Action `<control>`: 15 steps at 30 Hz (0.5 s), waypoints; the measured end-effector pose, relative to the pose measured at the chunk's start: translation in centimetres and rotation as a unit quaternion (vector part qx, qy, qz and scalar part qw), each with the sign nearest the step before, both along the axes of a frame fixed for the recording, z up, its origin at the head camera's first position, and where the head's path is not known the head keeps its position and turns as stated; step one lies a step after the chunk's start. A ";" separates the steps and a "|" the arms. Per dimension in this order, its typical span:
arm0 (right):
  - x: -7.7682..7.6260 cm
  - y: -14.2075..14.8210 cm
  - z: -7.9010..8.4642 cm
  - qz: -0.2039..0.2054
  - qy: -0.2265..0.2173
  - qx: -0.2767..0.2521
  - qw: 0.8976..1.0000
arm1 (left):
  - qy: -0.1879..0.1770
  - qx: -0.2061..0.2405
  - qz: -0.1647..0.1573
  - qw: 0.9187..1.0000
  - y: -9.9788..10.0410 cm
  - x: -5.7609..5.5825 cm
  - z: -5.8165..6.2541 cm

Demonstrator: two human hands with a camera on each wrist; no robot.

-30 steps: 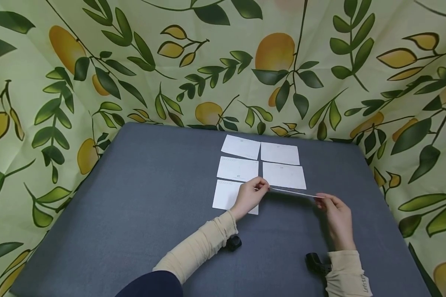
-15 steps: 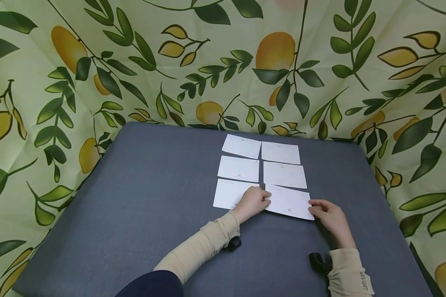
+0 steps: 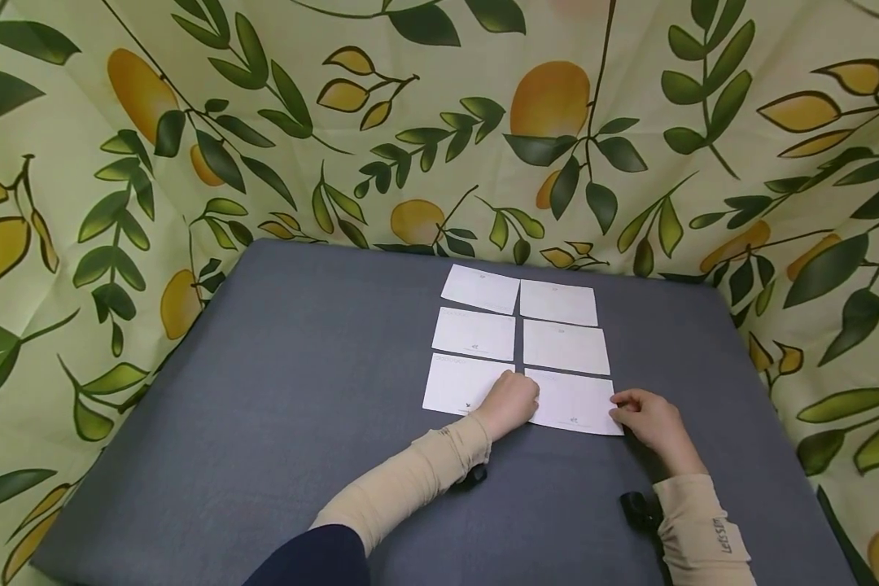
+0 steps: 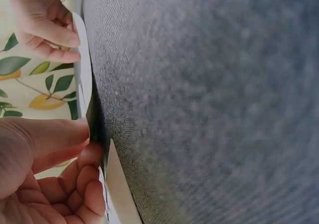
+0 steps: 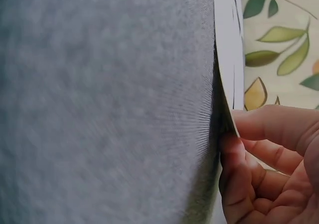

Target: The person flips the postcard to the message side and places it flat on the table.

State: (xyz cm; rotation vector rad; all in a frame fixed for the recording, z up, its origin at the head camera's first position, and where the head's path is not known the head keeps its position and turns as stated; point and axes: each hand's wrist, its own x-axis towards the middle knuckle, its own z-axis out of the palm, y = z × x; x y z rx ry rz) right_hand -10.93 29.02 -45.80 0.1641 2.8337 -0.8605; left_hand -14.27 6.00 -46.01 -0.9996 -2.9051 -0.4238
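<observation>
A thin white postcard (image 3: pixel 573 403) lies low over the table at the lower right of a two-column group, its small printed mark near the bottom edge. My left hand (image 3: pixel 509 403) pinches its left edge between thumb and curled fingers, over a corner of the neighbouring postcard (image 3: pixel 460 382). At the opposite edge, my right hand (image 3: pixel 652 423) pinches it with thumb and forefinger. In the right wrist view the held postcard (image 5: pixel 227 50) bends slightly at the pinched corner. The left wrist view shows its near edge (image 4: pixel 85 69) lifted a little off the cloth.
Several more white postcards, such as the middle-left one (image 3: pixel 474 334) and the top-right one (image 3: pixel 558 303), lie flat with narrow gaps. The grey table (image 3: pixel 300 366) reaches a fruit-patterned curtain (image 3: pixel 439 122) behind and at both sides.
The postcard, seen edge-on between both hands a second ago, has tilted down and settled nearly flat below the right column. Both hands have moved slightly toward me with it.
</observation>
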 end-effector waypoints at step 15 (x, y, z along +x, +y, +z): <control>-0.1 -0.1 1.6 0.048 0.006 0.028 0.998 | -0.011 -0.005 -0.033 0.999 -0.2 -1.2 1.0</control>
